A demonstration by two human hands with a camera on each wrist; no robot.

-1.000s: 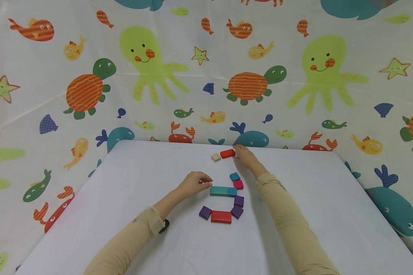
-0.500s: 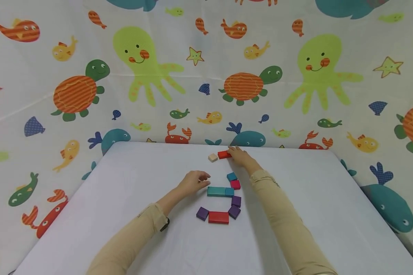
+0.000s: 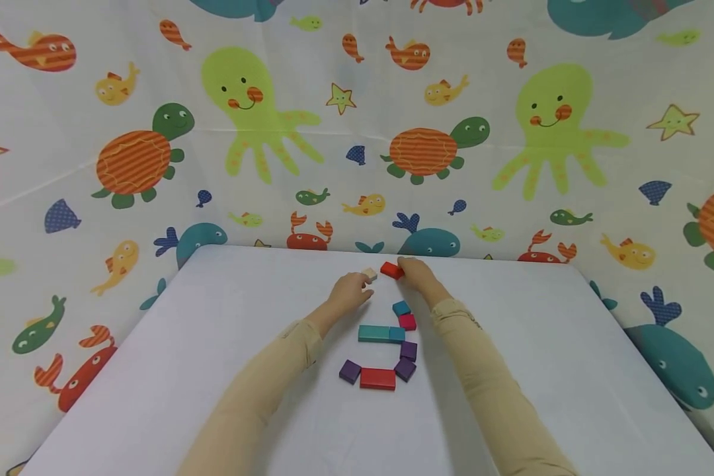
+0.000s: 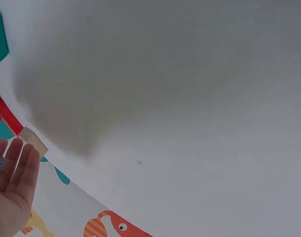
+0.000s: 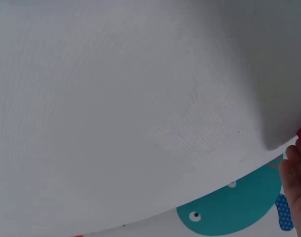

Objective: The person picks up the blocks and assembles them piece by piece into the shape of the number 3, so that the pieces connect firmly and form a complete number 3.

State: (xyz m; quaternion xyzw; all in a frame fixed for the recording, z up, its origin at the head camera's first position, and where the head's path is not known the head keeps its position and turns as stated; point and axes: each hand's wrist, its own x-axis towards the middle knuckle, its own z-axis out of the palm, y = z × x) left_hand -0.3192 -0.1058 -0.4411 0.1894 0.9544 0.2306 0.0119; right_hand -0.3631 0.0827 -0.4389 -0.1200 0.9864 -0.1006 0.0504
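Observation:
At the far end of the table lies a red rectangular block (image 3: 391,270), its right end pinched between the fingers of my right hand (image 3: 419,276). In the right wrist view only part of that hand (image 5: 296,177) shows, at the right edge beside the red. My left hand (image 3: 349,291) reaches to a small natural-wood block (image 3: 370,273) left of the red one. From the left wrist, its fingers (image 4: 14,163) look extended and close against the wood block (image 4: 34,140); whether they touch it is unclear.
Nearer the person, several blocks form a curved figure: a blue block (image 3: 401,308), a crimson one (image 3: 407,322), a long teal one (image 3: 373,333), purple ones (image 3: 350,371) and a long red one (image 3: 377,379). A sea-animal cloth (image 3: 345,132) hangs behind the white table (image 3: 262,291).
My left hand has moved forward from beside the teal block to the wood block. My right hand has taken the end of the red block, which now lies at a different angle, farther from the wood block.

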